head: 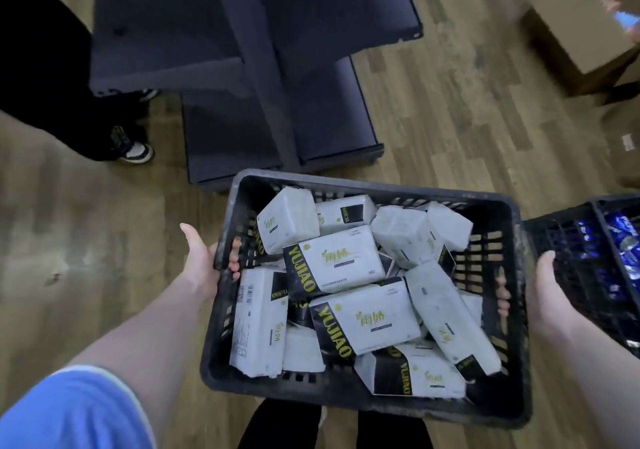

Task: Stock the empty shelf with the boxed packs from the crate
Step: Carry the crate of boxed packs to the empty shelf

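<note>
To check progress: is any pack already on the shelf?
No, the dark shelf shows bare boards, and the white packs all lie in the crate.

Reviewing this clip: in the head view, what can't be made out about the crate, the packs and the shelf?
- How many packs: the top layer hides those beneath in the crate.
- Left hand and right hand fingertips: partly hidden behind the crate's slotted walls.
- Shelf: cut off by the top edge; upper levels unseen.
- Second crate: cut off at the right edge, contents blurred.
- Small print on the packs: too small to read.
</note>
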The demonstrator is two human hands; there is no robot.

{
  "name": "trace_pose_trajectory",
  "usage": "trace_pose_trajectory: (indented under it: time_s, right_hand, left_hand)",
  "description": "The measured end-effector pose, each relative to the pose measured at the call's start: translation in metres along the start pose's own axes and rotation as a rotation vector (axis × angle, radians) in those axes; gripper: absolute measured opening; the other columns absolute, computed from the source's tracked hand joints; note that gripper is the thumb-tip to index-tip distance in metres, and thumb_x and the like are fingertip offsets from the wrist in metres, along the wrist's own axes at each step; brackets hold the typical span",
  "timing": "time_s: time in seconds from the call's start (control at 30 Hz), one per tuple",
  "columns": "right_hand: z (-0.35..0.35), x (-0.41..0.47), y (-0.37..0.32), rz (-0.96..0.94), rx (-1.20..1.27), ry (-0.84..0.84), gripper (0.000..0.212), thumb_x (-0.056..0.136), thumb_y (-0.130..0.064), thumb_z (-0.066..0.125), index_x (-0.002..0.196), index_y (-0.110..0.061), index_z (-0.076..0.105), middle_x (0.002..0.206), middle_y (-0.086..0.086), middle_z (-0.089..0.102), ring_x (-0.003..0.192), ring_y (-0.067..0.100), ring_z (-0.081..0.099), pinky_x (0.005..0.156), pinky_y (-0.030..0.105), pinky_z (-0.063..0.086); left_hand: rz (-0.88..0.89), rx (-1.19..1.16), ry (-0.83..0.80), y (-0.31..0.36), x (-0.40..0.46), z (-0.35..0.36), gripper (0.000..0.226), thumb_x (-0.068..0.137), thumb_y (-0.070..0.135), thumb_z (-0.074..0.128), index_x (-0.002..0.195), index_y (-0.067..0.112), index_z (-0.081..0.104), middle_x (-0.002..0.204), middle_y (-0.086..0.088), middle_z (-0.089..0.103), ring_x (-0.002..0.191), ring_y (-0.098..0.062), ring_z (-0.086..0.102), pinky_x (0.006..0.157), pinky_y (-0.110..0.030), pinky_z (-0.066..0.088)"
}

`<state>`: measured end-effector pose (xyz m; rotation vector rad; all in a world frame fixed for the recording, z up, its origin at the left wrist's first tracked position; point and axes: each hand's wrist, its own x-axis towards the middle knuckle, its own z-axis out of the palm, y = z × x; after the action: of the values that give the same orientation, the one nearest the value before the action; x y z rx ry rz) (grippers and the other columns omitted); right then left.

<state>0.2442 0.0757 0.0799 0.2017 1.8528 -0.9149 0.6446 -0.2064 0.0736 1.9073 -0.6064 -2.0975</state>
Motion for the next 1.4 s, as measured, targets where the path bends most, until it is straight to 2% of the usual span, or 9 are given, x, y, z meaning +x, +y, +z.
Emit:
trace_pose_trajectory:
  time_s: [0.1,0.23,0.43,0.57,0.73,1.0,1.4]
  right_hand:
    - [0.059,-0.018,-0.020,0.002,-0.098,-0.068,0.090,0.043,-0.098,0.018,0.066,-0.014,0.042,0.055,0.003,0.036,0.049,0.019,0.031,0.051,0.029,0.027]
    - [0.146,-0.046,-0.046,-0.016,-0.232,-0.178,0.084,0.067,-0.090,0.003,0.070,-0.014,0.040,0.056,0.003,0.035,0.052,0.018,0.031,0.053,0.029,0.027]
    - [0.285,-0.103,-0.070,-0.072,-0.460,-0.305,0.084,0.070,-0.088,0.005,0.067,-0.014,0.044,0.055,0.003,0.038,0.048,0.019,0.034,0.050,0.028,0.031]
    - [0.371,-0.131,-0.071,-0.118,-0.609,-0.355,0.088,0.071,-0.088,0.008,0.070,-0.010,0.048,0.058,0.007,0.043,0.050,0.021,0.039,0.052,0.028,0.038]
    - [0.471,-0.167,-0.074,-0.139,-0.761,-0.476,0.089,0.071,-0.088,0.007,0.069,-0.010,0.049,0.057,0.007,0.044,0.049,0.021,0.040,0.051,0.028,0.039]
    - [0.626,-0.204,-0.089,-0.197,-0.994,-0.592,0.088,0.072,-0.087,0.009,0.065,-0.009,0.050,0.054,0.007,0.045,0.046,0.021,0.039,0.049,0.026,0.039]
    - [0.834,-0.268,-0.129,-0.318,-1.230,-0.680,0.090,0.070,-0.089,0.009,0.066,-0.008,0.048,0.053,0.007,0.043,0.045,0.021,0.037,0.047,0.027,0.034]
  left_hand:
    - [0.009,-0.115,0.062,-0.003,-0.027,-0.072,0.096,0.065,0.092,-0.006,0.068,0.015,0.052,0.053,0.002,0.039,0.043,-0.016,0.034,0.049,-0.027,0.029]
    - [0.025,-0.278,0.156,-0.017,-0.072,-0.165,0.094,0.066,0.091,-0.006,0.068,0.016,0.051,0.054,0.002,0.040,0.043,-0.015,0.035,0.048,-0.023,0.030]
    - [0.048,-0.535,0.337,-0.055,-0.141,-0.280,0.092,0.067,0.090,-0.006,0.067,0.017,0.051,0.056,0.002,0.042,0.042,-0.014,0.036,0.043,-0.018,0.033]
    - [0.047,-0.657,0.465,-0.084,-0.177,-0.336,0.093,0.068,0.088,-0.007,0.066,0.015,0.051,0.054,0.000,0.041,0.044,-0.017,0.034,0.048,-0.024,0.030]
    - [0.032,-0.832,0.582,-0.111,-0.215,-0.390,0.090,0.066,0.090,-0.005,0.062,0.017,0.048,0.052,0.002,0.039,0.041,-0.016,0.033,0.043,-0.020,0.031]
    - [-0.025,-1.018,0.734,-0.113,-0.236,-0.445,0.091,0.063,0.092,-0.004,0.062,0.016,0.046,0.049,0.000,0.037,0.039,-0.018,0.032,0.040,-0.019,0.034]
    - [-0.066,-1.242,0.852,-0.056,-0.226,-0.517,0.089,0.067,0.090,-0.005,0.063,0.015,0.045,0.047,0.000,0.037,0.037,-0.018,0.032,0.042,-0.021,0.031]
